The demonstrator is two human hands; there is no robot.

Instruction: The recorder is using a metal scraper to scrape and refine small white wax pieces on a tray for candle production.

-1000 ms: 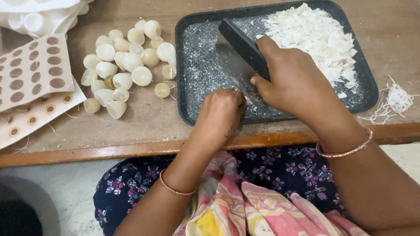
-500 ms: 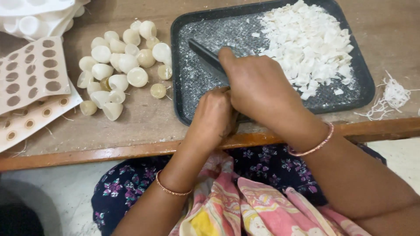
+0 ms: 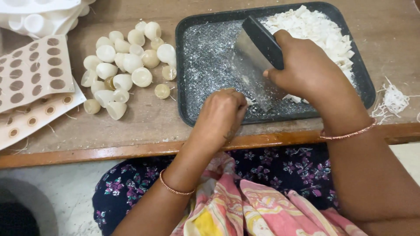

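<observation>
Right hand: the right hand [image 3: 306, 70] is closed around the black handle of a bench scraper [image 3: 258, 57]; the metal blade is held tilted, its lower edge down on the tray floor near the front wall.
Left hand: the left hand [image 3: 221, 116] is curled at the front edge of the tray, fingertips pinched together beside the blade's lower edge; a small pale piece appears to be held there, but what it is cannot be told.
Tray: a dark speckled baking tray [image 3: 192, 78] is set on the tabletop [image 3: 144, 118]; its left part is dusted with white crumbs.
Chopped pieces: a heap of white chopped pieces [image 3: 319, 30] is gathered in the far right part of the tray, partly behind the right hand.
Whole shells: a cluster of cream dome-shaped hollow shells [image 3: 124, 65] is laid on the tabletop just left of the tray, some with the open side up.
Moulds: beige perforated mould sheets [image 3: 33, 74] are stacked at the left edge; a white mould tray [image 3: 39, 15] is seen at the far left corner.
Shavings: white shavings [image 3: 393, 100] are scattered right of the tray.
Wrists: a thin bangle is worn on each wrist.
</observation>
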